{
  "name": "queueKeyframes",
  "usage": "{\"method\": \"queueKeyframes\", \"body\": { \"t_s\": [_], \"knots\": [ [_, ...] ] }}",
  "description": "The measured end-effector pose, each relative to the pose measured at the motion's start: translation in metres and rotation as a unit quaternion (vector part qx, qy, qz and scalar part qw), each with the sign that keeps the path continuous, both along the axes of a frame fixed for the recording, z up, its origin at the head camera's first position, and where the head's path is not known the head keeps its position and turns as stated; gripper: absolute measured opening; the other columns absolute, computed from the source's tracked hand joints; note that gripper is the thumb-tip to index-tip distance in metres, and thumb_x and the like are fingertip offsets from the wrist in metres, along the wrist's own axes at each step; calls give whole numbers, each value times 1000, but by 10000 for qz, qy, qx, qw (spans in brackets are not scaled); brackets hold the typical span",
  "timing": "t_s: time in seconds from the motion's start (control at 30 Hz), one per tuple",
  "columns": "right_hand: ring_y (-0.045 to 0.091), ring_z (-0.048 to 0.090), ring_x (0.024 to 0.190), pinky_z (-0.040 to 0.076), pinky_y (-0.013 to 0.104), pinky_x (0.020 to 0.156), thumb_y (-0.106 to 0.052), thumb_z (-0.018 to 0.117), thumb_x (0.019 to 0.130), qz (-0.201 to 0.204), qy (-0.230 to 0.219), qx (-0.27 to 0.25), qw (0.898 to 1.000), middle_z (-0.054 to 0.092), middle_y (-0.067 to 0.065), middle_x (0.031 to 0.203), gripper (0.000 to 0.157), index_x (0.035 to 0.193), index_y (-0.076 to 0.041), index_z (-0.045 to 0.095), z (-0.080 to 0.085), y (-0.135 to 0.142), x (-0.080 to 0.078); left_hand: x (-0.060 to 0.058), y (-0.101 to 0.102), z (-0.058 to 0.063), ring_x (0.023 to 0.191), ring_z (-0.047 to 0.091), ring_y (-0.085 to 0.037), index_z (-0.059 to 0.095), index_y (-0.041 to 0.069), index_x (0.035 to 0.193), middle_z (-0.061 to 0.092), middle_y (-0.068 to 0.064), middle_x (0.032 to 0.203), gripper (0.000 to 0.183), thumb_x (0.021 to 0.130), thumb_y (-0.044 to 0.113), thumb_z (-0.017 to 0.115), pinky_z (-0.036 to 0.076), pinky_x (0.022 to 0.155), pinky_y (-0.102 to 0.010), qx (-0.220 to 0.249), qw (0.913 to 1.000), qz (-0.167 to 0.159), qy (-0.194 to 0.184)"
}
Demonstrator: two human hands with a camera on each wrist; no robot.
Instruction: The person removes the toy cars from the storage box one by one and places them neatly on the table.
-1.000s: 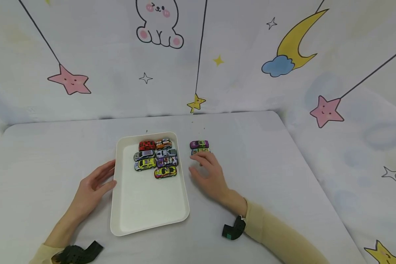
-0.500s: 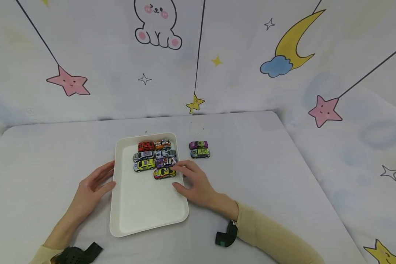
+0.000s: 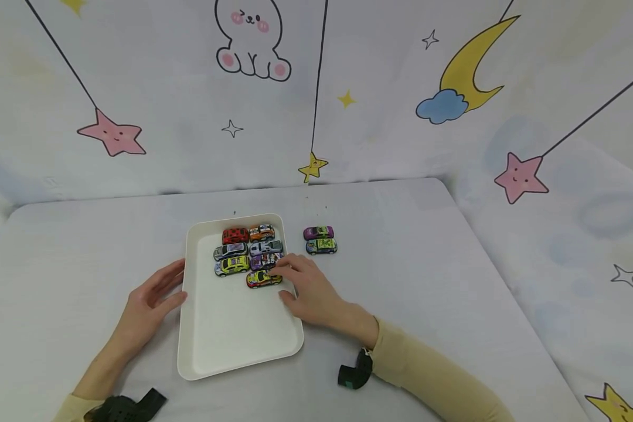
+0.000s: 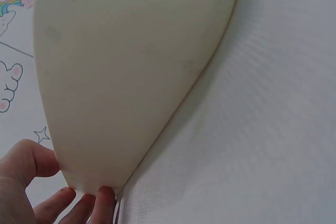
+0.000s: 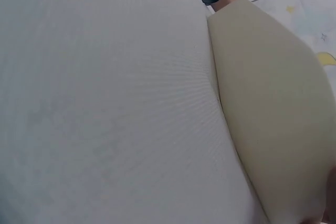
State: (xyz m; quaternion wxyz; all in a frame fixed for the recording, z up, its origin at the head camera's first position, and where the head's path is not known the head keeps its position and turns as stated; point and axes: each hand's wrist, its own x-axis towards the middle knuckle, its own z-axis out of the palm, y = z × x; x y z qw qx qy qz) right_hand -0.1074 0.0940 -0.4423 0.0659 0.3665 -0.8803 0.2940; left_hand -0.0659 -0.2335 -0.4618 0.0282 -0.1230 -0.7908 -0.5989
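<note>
A white rectangular tray [image 3: 237, 340] holds several small colourful toy cars, set in two columns in its far half. My left hand [image 3: 150, 302] touches the tray's left side; in the left wrist view its fingertips [image 4: 106, 192] rest against the outer wall. My right hand [image 3: 313, 293] reaches over the right rim, index fingertip at the yellow-and-red toy car [image 3: 261, 279], the nearest one in the right column. The right thumb lies apart from that car, and the other right fingers are mostly hidden. In the right wrist view, the tray's outer wall [image 5: 273, 103] fills the right side.
Outside the tray, to its right, a purple toy car [image 3: 318, 232] and a green-yellow toy car [image 3: 322, 246] stand side by side. A white cloth covers the table [image 3: 427, 264]. Behind it rises a wall [image 3: 374, 140] with cartoon drawings.
My right hand has moved left from the two cars outside the tray to the nearest car in the right column. My left hand has stayed at the tray's side.
</note>
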Motion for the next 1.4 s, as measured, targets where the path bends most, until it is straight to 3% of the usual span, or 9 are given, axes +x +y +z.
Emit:
{"method": "queueKeyframes", "body": {
  "t_s": [0.17, 0.5, 0.97, 1.23, 1.4],
  "knots": [
    [22, 56, 109, 48, 38, 98, 1, 71, 82, 15, 55, 50, 10000, 61, 6, 121, 38, 119, -9, 69, 0, 0, -1, -1, 0, 0, 128, 51, 6, 39, -7, 148, 51, 8, 148, 59, 93, -9, 61, 44, 100, -7, 160, 9998, -67, 78],
    [22, 55, 117, 47, 40, 103, -6, 70, 87, -54, -422, 538, 9976, 57, 5, 130, 43, 129, -10, 64, 4, 0, -2, -3, 0, 1, 127, 51, 7, 40, -7, 148, 51, 8, 147, 59, 93, -9, 61, 44, 99, -7, 126, 9999, -52, 90],
    [24, 56, 115, 48, 42, 103, -12, 72, 89, -62, -614, 667, 9959, 59, 8, 135, 40, 128, -10, 64, 9, 0, 0, -3, 1, 1, 126, 51, 8, 41, -5, 147, 51, 11, 146, 58, 93, -9, 62, 44, 99, -7, 76, 10000, 1, 32],
    [20, 57, 108, 48, 38, 100, -15, 76, 88, 18, -691, 539, 9961, 65, 4, 126, 31, 119, -11, 68, 9, -1, 1, -1, 0, 1, 127, 50, 9, 41, -4, 148, 50, 2, 149, 58, 94, -6, 62, 46, 98, -7, -152, 9999, 65, -38],
    [17, 56, 99, 49, 33, 90, -14, 78, 86, 86, -653, 480, 9967, 68, -1, 116, 26, 110, -14, 70, 8, -1, 1, -1, -1, -1, 127, 49, 10, 41, -3, 149, 49, -3, 151, 58, 95, -5, 62, 45, 99, -7, -235, 9997, 68, -69]
  ]
}}
